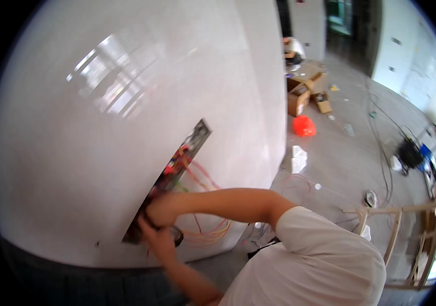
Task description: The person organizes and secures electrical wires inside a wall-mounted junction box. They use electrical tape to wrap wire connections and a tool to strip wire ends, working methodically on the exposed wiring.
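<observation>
A long, narrow slot (197,137) runs slantwise across the glossy pale wall panel, with red parts and coloured wires (182,158) inside. My right hand (162,209) is at the lower part of this slot, its fingers hidden and blurred. Just below it, my left hand (158,239) is closed at the slot's lower end, its fingers close against the right hand. What it grips cannot be made out. A dark rounded thing (178,237) shows beside the left hand, too smeared to name. Loops of pink, red and yellow wire (213,234) hang out of the slot beneath my right forearm.
Open cardboard boxes (299,97), a red plastic bag (303,126) and white paper (298,159) lie on the grey floor. Cables (381,153) trail toward a dark bundle (409,153). A wooden frame (396,224) stands at right. Another person (294,51) crouches far back.
</observation>
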Available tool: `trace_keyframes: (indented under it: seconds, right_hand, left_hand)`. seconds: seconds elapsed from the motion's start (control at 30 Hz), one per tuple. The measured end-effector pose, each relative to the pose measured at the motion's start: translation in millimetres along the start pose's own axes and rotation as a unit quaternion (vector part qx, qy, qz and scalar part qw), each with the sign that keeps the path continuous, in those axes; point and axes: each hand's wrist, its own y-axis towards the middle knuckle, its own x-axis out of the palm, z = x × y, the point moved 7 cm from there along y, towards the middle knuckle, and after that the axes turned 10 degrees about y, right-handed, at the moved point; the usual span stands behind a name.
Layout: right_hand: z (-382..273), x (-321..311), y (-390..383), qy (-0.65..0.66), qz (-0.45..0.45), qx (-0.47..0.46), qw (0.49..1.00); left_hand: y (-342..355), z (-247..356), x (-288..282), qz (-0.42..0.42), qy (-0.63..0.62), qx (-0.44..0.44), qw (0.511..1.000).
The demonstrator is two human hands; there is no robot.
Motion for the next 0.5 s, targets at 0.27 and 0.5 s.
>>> trace_keyframes:
  seconds: [0.27, 0.5]
  right_hand:
    - [9, -1, -59, 0.032, 0.265, 0.052, 0.962]
    - [-5, 0, -57, -0.024, 0.214, 0.115, 0.97]
  left_hand:
    - [-80, 79, -17, 0.133, 0.119, 0.164, 0.97]
    - [-155, 42, -21, 0.145, 0.094, 0.078, 0.982]
